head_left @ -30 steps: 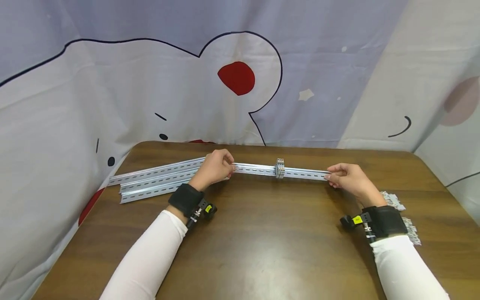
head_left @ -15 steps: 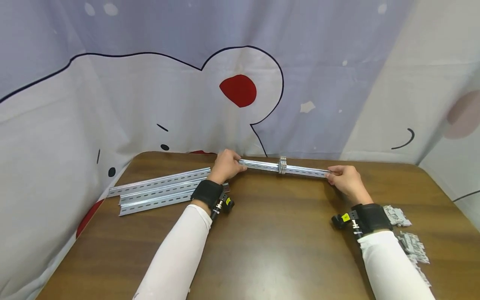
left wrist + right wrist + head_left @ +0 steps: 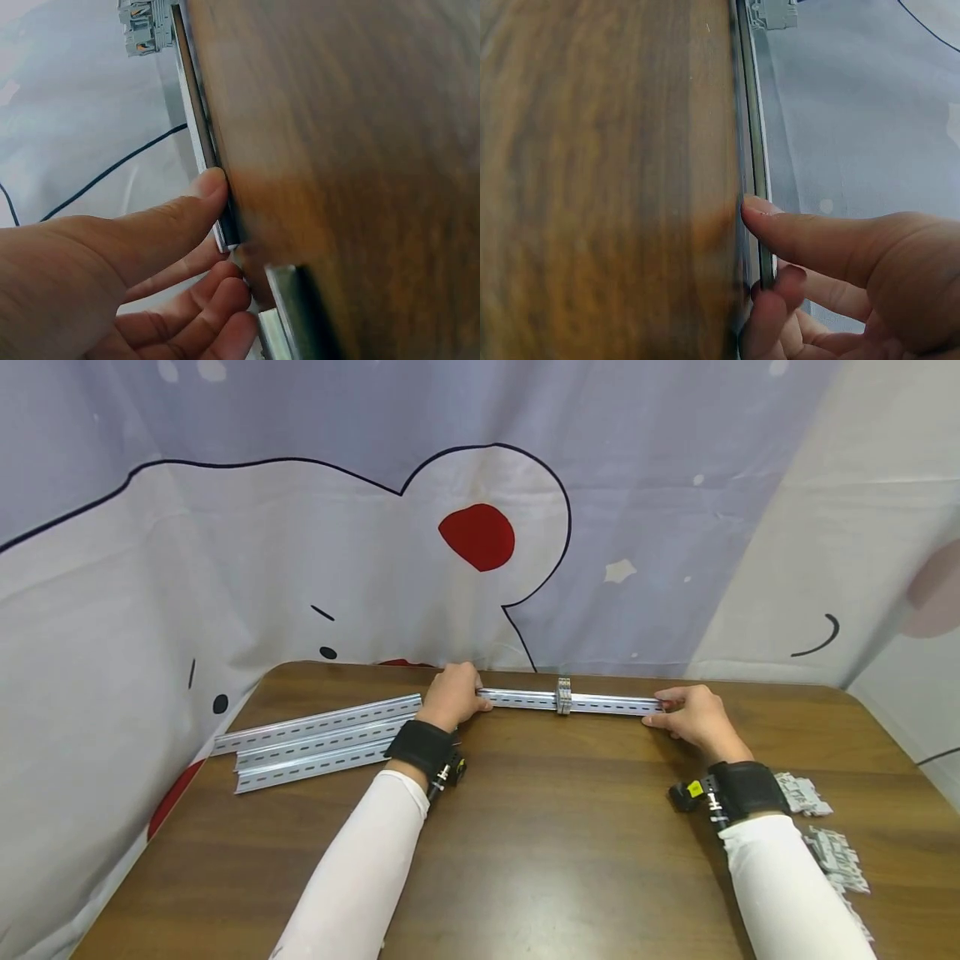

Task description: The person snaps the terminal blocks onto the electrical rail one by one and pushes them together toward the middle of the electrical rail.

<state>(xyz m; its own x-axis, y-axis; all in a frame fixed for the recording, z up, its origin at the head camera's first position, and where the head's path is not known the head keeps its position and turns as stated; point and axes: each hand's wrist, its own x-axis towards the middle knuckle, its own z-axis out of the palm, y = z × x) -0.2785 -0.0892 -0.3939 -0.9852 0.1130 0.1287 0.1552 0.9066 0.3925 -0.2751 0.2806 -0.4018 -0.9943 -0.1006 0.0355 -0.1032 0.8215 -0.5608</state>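
person's left hand [image 3: 450, 695] pinches left end of a long, slotted, silver metal rail [image 3: 521, 698]; thumb on near side, fingers curled behind, so grip clamped on the rail. right hand [image 3: 692, 718] pinches the same rail's right end, thumb against it, fingertips together around that end. rail lies crosswise near the far edge of a brown wood-grain table [image 3: 555, 827], between the two hands; cannot tell if its whole underside touches the tabletop. small cluster of grey plastic terminal blocks [image 3: 563, 696] sits on the rail, around its middle, upright, apart from both hands.

left of left hand: three silver slotted metal rails [image 3: 322, 739] side by side on the table, slightly slanted; right ends partly hidden by the left hand and wrist. loose light-grey plastic pieces [image 3: 834, 860] in groups by the right forearm, partly covered by it. black wrist straps [image 3: 422, 747] on both wrists, white sleeves [image 3: 352, 868] below. behind table: pale printed curtain [image 3: 337, 543] with a red spot.
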